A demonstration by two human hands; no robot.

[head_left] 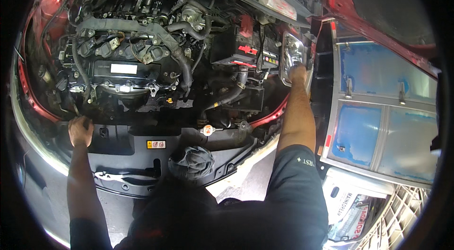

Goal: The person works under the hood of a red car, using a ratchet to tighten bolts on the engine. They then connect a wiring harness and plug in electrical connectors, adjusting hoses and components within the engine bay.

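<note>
My left hand (pixel 81 131) rests on the front edge of the black radiator cover (pixel 123 139), its fingers loosely bent and apart, with nothing seen in it. To the right, my right arm stretches out to a shiny metal tray (pixel 286 71). Inside that tray my right hand (pixel 298 75) has its fingers drawn together among small metal parts (pixel 294 51). What the fingertips pinch, if anything, is too small to make out. The car engine (pixel 125 68), with its ignition coils showing, lies beyond my left hand. Beside the tray stands the car battery (pixel 231 51).
Slip-joint pliers (pixel 124 177) and a crumpled dark cloth (pixel 191 162) lie on the radiator cover. An orange-marked radiator cap (pixel 207 130) sits behind the cloth. At right are a metal-framed cabinet (pixel 359 98), a white container (pixel 347 202) and the raised red hood (pixel 350 4).
</note>
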